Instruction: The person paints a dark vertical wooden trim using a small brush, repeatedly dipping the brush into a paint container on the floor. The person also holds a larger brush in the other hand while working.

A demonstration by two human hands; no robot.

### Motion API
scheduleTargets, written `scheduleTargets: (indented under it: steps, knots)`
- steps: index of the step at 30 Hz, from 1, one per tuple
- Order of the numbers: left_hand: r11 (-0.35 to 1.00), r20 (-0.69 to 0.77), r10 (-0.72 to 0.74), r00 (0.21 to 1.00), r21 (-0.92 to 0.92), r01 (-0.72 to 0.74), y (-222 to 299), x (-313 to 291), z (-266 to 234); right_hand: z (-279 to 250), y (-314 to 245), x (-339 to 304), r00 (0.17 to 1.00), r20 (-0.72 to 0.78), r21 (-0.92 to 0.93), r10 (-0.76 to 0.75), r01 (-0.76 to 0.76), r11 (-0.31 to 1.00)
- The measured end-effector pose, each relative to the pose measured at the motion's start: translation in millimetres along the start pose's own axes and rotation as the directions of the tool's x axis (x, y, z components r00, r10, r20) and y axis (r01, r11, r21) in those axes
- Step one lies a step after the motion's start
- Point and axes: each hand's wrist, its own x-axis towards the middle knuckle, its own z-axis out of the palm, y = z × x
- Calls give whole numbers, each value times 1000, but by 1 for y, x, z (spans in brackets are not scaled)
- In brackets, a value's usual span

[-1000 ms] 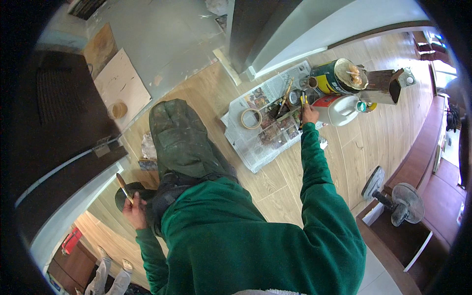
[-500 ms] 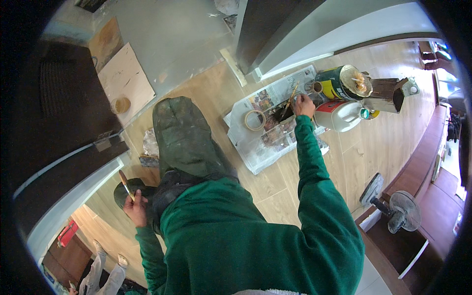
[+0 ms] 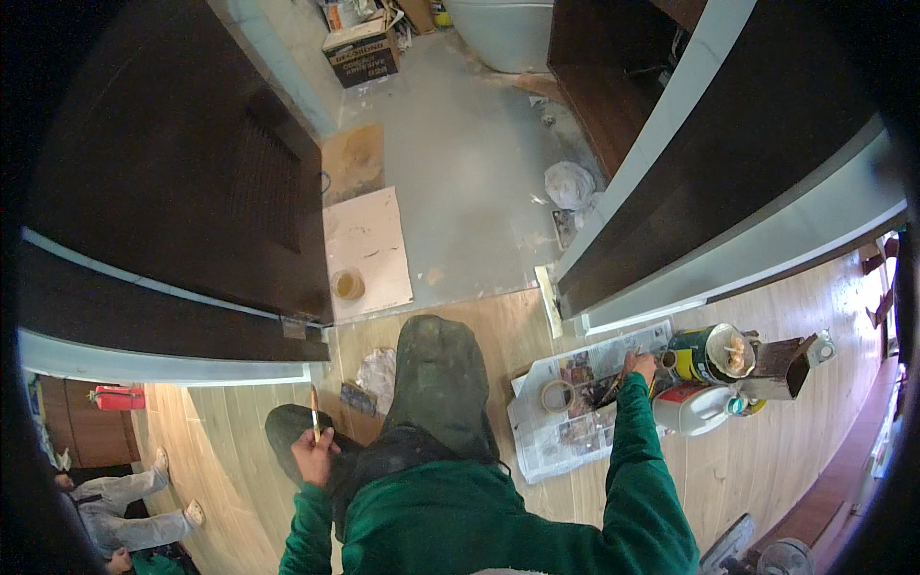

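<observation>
My left hand (image 3: 314, 456) is closed around a slim paintbrush (image 3: 314, 410), which points upward beside my bent leg. On the right, my right hand (image 3: 638, 363) reaches down to the newspaper sheets (image 3: 537, 450), fingers bent together next to a small brown-topped container (image 3: 668, 360). What its fingers grip is too small to make out. A roll of masking tape (image 3: 557, 396) lies on the paper left of this hand. Beyond the hand are a dark paint can (image 3: 707, 353) with a crusted top and a white plastic jug (image 3: 692, 410) with a green cap.
Ahead, a doorway opens between a dark door (image 3: 192, 172) and a white-edged frame (image 3: 623, 182) onto a grey floor. A pale board (image 3: 374, 244) bears a jar (image 3: 347, 283). A cardboard box (image 3: 362, 56) stands farther in. At left, another person's legs (image 3: 144, 508) extend across the wood floor.
My view has turned and lifted toward the doorway, so more of the grey-floored room shows. The paintbrush stays in my left hand; my right hand remains over the newspaper by the can.
</observation>
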Motion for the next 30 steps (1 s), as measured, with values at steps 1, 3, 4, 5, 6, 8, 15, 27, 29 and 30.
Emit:
scheduleTargets:
  steps: [1, 3, 4, 5, 6, 8, 15, 27, 29, 30]
  knots:
    - [1000, 1, -3, 1000, 14, 3, -1, -1, -1, -5, -4, -7, 999, -24, 14, 30, -30, 999]
    - [1000, -6, -2, 1000, 11, 2, -2, -1, -3, -14, -2, -22, 1000, 1, 11, -17, 17, 1000]
    - [1000, -11, -3, 1000, 0, 3, -4, -1, -3, -17, 1, -30, 996, -8, -17, -87, 87, 996]
    - [1000, -4, 14, 1000, -10, -14, -6, -1, -1, -19, 4, -36, 993, 43, 22, -106, 105, 994]
    - [1000, -17, 1, 1000, -2, -1, -8, 0, 0, -20, 10, -43, 987, -8, -6, -162, 162, 987]
    - [1000, -22, 2, 1000, 28, -1, -13, 0, -2, -22, 20, -54, 986, -14, 63, -166, 167, 984]
    - [997, 45, 12, 999, 77, -16, -9, 6, -14, -27, 44, -93, 993, -102, 193, -56, 74, 978]
    - [998, 59, 62, 996, 10, -63, -1, 20, -5, -37, 78, -127, 998, 1, 718, 55, -39, 695]
    - [998, 75, 59, 995, 8, -60, -2, 17, -5, -43, 71, -131, 998, -9, 735, 64, -36, 677]
    - [998, 69, 55, 996, 6, -55, -2, 16, -5, -44, 69, -132, 996, -11, 747, 84, -48, 663]
